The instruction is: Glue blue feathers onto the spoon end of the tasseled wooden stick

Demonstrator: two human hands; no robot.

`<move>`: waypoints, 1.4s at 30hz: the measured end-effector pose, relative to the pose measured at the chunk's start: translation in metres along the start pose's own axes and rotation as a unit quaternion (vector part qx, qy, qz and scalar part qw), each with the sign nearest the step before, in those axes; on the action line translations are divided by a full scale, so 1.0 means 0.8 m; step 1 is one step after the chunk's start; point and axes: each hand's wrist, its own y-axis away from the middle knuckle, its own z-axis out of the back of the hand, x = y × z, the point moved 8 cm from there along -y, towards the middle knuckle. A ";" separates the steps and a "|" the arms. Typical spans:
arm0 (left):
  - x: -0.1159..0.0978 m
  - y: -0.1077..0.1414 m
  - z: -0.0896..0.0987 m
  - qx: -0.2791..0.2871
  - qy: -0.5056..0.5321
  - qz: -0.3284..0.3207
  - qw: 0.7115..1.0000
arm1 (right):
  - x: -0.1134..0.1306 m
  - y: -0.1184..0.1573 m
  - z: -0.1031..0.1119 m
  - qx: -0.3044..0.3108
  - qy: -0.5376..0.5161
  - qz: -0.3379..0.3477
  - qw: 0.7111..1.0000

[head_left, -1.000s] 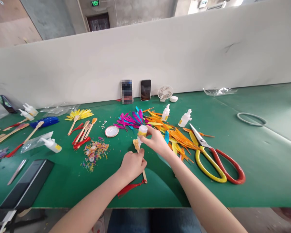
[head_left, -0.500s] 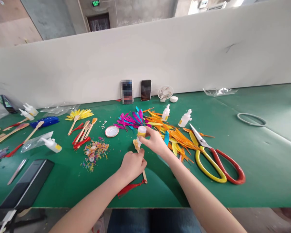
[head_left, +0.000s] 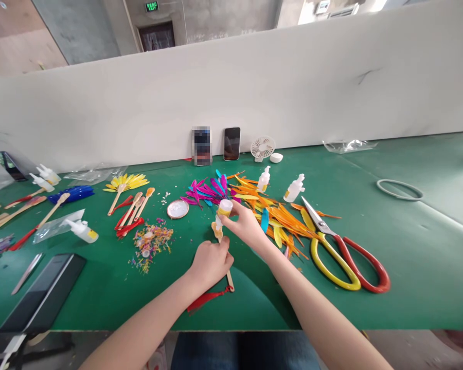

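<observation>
My left hand (head_left: 211,263) is closed round a wooden stick (head_left: 230,281), whose lower end carries a red tassel (head_left: 206,300). The stick's far end, brownish and rounded, shows just beyond my fingers. In my right hand (head_left: 245,222) a small white glue bottle (head_left: 225,207) with a yellow label is pinched, tilted nozzle down over that end. Whether the nozzle touches it is too small to tell. Behind the hands lie purple and blue feathers (head_left: 210,190), and to their right a spread of orange feathers (head_left: 289,218).
Large scissors (head_left: 334,246) lie right of my right hand. Two glue bottles (head_left: 294,188) stand behind the feathers. Left are a round white lid (head_left: 178,209), colourful scraps (head_left: 152,241), tasselled sticks (head_left: 132,209) and a black device (head_left: 44,293). Phones (head_left: 232,144) and a fan (head_left: 263,148) stand at the partition.
The bottle in my right hand has shifted very slightly and tilts a little more. My left hand and the stick look the same.
</observation>
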 end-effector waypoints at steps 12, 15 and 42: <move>0.001 -0.001 -0.001 0.001 -0.003 -0.002 1.000 | -0.009 -0.001 0.004 -0.036 -0.001 -0.025 0.999; 0.001 -0.001 0.000 -0.003 -0.004 -0.001 1.000 | -0.005 -0.001 0.001 -0.025 -0.023 -0.006 0.999; 0.003 -0.001 -0.001 0.001 0.003 0.005 1.000 | 0.003 -0.001 0.002 0.018 0.026 0.008 0.999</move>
